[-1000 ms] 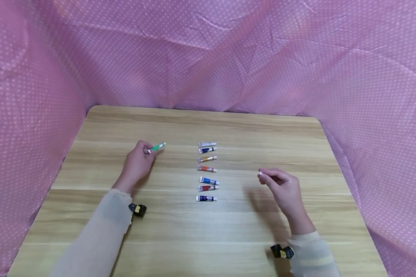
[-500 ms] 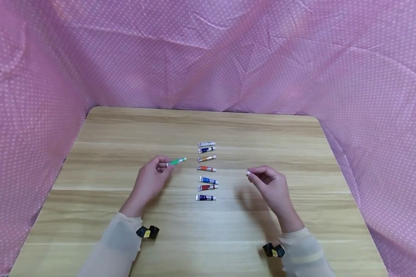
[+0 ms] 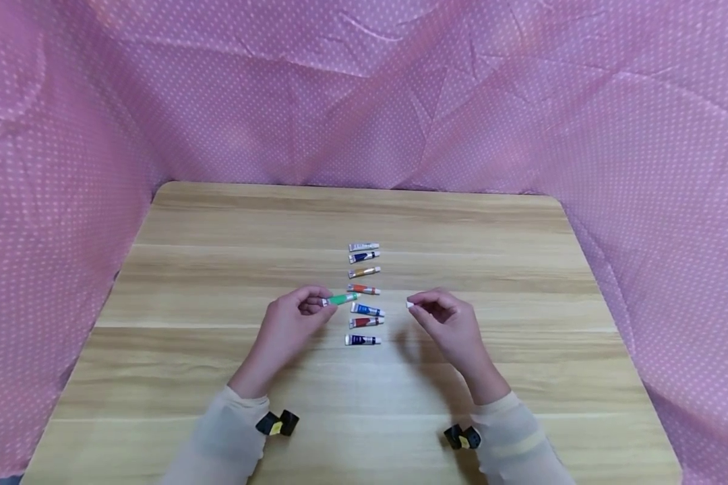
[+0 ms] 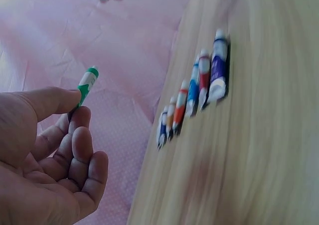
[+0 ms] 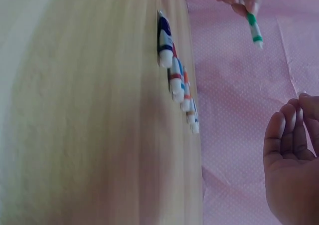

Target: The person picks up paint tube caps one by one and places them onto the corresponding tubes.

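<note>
Our left hand (image 3: 288, 323) pinched the green paint tube (image 3: 342, 298) by its flat end, its long axis level, cap end pointing right over the tube row (image 3: 364, 294). Our right hand (image 3: 445, 320) pinched a small white cap (image 3: 409, 305).

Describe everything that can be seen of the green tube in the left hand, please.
The green tube is small and slim, with a green body and white ends; its material is not clear. The left hand pinches one end between thumb and fingers. It is lifted off the wooden table, lying nearly level, its free end pointing toward the row of tubes.
</note>
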The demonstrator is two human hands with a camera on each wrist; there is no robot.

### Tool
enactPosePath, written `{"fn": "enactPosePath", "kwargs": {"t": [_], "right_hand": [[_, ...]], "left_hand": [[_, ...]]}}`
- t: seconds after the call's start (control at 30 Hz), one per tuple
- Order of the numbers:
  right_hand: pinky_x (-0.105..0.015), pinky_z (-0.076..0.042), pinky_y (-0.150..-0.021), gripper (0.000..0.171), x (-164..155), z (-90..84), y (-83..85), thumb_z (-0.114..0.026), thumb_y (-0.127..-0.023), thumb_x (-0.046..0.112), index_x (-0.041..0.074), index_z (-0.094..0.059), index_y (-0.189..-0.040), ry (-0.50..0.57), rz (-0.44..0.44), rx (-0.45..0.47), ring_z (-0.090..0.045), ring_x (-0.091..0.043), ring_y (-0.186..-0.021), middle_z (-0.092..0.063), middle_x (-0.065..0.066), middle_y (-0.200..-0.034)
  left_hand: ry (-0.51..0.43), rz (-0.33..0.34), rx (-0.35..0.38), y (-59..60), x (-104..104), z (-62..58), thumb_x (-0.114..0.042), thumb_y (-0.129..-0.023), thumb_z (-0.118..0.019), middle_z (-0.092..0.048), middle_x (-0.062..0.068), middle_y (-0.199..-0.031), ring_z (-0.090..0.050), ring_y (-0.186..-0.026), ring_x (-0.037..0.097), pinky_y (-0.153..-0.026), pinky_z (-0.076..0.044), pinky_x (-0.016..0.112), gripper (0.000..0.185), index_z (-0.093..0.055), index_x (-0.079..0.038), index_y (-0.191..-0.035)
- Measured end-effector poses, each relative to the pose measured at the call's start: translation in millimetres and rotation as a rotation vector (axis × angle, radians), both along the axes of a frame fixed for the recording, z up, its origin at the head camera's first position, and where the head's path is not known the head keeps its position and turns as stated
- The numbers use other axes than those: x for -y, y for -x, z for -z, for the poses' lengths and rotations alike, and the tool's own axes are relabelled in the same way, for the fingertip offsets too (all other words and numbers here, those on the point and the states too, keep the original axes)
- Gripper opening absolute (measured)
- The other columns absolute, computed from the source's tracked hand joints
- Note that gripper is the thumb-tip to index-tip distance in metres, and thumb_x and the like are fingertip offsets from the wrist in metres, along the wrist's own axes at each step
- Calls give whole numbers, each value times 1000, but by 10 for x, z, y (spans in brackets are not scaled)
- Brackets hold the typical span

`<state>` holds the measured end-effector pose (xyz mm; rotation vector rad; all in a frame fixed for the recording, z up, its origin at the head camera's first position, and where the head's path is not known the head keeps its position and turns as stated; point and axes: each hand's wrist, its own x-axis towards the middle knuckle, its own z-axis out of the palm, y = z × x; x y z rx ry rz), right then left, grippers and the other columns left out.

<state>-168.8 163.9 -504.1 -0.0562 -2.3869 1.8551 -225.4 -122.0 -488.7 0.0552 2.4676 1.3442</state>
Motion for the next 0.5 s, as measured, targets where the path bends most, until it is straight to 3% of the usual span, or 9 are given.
{"fn": "enactPosePath", "kwargs": {"t": [0.17, 0.5], "right_hand": [[-18, -57, -75, 15, 78, 46, -16, -79, -96, -1, 0, -79, -111, -19, -24, -2, -68, -5, -88, -76, -18, -105], [-20, -59, -82, 16, 174, 108, -49, -79, -98, 5, 8, -81, -113, -68, -47, 64, -70, -10, -92, -79, -14, -110]], "left_hand": [[-34, 10, 11, -117, -141, 2, -28, -99, -82, -76, 1, -109, -68, -102, 19, -92, -59, 36, 21, -77, -22, -118], [-92, 52, 30, -301, -349, 3, -26, -97, -85, -77, -4, -103, -70, -98, 15, -92, -62, 36, 19, -78, -23, -114]]}}
